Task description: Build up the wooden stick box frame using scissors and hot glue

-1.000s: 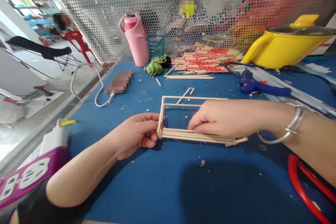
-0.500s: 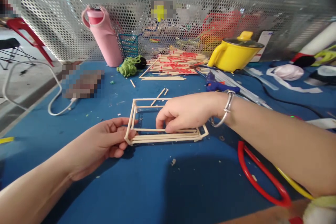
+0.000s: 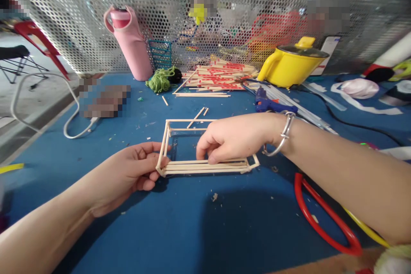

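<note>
A small box-shaped frame of thin wooden sticks (image 3: 162, 147) rests on the blue table. My left hand (image 3: 136, 167) pinches its left end, thumb on the near corner and fingers behind. Along the near side several sticks lie side by side. My right hand (image 3: 233, 137), with a silver bangle on the wrist, reaches over the frame; its thumb and curled fingers grip the uppermost wooden stick (image 3: 186, 162) of that side, close against the others. The right fingertips are partly hidden behind the stick, and the hand covers part of the frame's far right.
Loose stick pieces (image 3: 196, 117) lie behind the frame. Farther back are a stick pile (image 3: 221, 75), green yarn (image 3: 159, 80), a pink bottle (image 3: 133, 47), a blue glue gun (image 3: 272, 103) and a yellow pot (image 3: 293, 66). A red handle (image 3: 324, 222) lies at right.
The stick in my right hand has come down toward me, narrowing the gap to the sticks on the near side. My left hand keeps its hold; the whole view has shifted slightly.
</note>
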A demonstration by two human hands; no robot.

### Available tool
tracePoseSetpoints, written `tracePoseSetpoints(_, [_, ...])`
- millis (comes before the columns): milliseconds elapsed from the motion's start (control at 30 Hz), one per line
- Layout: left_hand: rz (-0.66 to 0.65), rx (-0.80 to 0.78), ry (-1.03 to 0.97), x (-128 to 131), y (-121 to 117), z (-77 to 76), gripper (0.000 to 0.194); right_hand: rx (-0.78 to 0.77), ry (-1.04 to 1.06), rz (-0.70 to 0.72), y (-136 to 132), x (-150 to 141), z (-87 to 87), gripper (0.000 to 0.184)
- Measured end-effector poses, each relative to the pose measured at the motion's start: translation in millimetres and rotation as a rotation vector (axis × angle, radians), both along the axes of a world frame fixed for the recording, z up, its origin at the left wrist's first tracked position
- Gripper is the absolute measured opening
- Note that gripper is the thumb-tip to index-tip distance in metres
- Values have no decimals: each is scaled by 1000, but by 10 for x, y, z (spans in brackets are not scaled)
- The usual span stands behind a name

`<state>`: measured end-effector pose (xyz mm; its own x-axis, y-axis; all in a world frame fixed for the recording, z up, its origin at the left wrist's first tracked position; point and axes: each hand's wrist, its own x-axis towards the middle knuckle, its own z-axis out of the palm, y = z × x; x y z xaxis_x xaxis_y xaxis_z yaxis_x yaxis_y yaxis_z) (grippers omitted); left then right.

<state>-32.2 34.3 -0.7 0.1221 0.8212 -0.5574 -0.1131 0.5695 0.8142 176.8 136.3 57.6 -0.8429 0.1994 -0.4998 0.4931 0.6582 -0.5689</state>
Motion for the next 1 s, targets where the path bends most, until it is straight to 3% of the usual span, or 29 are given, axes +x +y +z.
tracePoseSetpoints(333, [23,20,-18,35,15,40,18,12,-83,-55,-18,-15,25,34])
tracePoseSetpoints(800, [25,-8,45,17,-5,8,42,-59,-1,-6,11,-1,-7,36])
tracePoseSetpoints(1000, [26,-8,39,29,4,10,41,-64,8,-36,6,2,-16,33])
